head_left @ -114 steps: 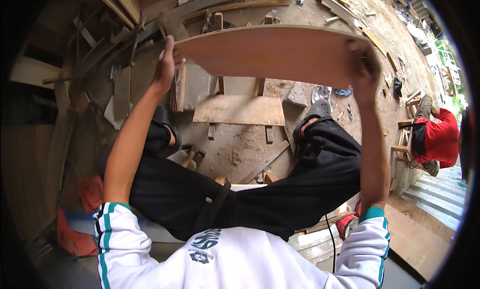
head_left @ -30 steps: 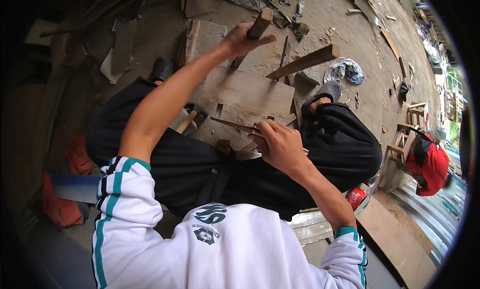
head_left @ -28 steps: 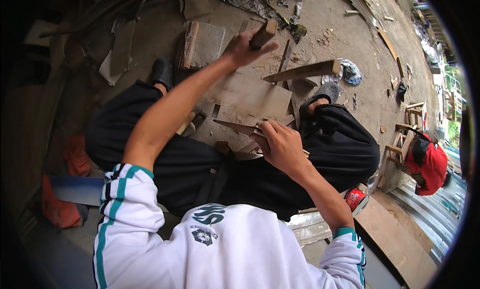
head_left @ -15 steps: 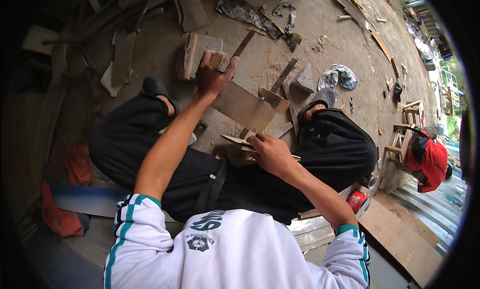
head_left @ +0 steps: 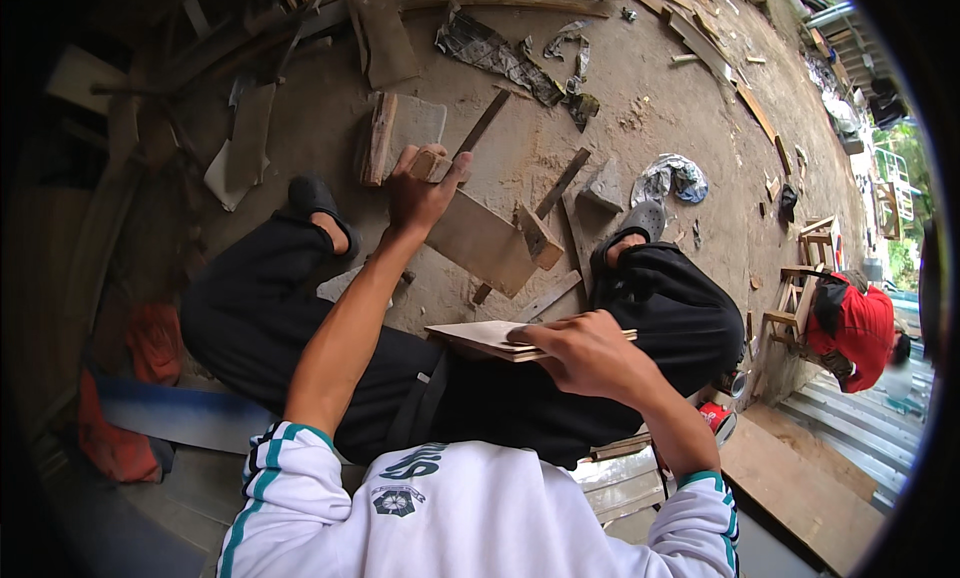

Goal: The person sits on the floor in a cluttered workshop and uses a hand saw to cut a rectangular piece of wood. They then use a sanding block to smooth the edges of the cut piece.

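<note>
Within the curl of my left hand, the end of a wooden post is gripped. Just ahead and right of those fingers, a flat board seems already set against the post; whether it is fastened I cannot tell. My right hand pinches a stack of thin panels, which juts left of its fingers over my black trousers, apart from the board and not yet joined to it. Behind and right of those fingers sits what looks like a red can, contents hidden.
</note>
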Demonstrator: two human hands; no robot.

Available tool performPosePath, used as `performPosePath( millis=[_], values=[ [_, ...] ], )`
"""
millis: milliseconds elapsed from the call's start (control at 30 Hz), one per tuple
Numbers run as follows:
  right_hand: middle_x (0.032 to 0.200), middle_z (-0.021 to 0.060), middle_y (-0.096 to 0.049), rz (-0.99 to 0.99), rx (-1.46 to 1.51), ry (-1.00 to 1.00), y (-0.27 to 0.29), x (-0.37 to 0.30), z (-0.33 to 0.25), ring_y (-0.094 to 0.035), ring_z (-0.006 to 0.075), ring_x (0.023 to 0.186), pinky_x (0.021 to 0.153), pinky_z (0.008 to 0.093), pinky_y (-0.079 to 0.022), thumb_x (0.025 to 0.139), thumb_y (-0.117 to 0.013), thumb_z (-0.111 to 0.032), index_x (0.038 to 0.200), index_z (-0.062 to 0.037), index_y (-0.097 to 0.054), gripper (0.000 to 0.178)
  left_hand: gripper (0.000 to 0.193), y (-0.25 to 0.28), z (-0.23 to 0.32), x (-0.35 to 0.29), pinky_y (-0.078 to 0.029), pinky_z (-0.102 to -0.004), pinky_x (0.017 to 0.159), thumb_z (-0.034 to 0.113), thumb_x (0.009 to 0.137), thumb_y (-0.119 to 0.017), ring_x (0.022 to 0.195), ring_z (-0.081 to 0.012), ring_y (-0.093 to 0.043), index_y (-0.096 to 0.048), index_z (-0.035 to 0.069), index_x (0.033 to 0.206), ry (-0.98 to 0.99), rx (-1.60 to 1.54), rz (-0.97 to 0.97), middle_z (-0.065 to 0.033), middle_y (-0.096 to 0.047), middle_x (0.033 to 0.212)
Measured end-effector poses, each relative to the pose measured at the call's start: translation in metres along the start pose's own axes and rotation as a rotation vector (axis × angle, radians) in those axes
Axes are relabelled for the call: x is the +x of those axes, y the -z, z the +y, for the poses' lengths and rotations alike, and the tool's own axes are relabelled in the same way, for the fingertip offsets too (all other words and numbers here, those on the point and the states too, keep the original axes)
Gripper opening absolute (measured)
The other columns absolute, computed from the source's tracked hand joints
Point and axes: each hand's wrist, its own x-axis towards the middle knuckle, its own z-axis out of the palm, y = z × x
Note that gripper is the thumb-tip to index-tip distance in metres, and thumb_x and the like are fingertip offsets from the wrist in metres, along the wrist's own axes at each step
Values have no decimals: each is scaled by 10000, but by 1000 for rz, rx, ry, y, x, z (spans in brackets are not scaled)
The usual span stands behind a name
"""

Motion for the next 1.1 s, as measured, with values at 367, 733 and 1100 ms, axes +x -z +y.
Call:
performPosePath(
  millis=[367, 733, 1100],
  values=[
    [773, 148, -679, 192, 94, -373, 106, -78, 43, -652, 374, 733, 649, 413, -506, 778, -714, -37, 1056, -75, -644, 289, 420, 42, -6, -2, -514, -336, 662, 416, 774, -816, 714, -203, -671, -683, 21, 819, 151, -102, 7, -83, -693, 770],
    [892, 97, -702, 925, 260, -502, 107, -107, 92, -632, 133, 834, 753, 323, -501, 861, -650, -65, 1040, 19, -647, 198, 386, 113, -18, -17, -512, -312, 734, 367, 867, -752, 756, -181, -671, -681, -13, 870, 72, -85, 288, -61, -712, 811],
    [917, 111, -712, 869, 363, -371, 119, -51, 111, -669, 169, 865, 773, 328, -509, 840, -655, -52, 1065, 5, -646, 233, 460, 189, 34, 66, -501, -338, 725, 429, 930, -632, 788, -195, -666, -666, -27, 878, 94, -78, 367, -100, -704, 802]
  ],
)
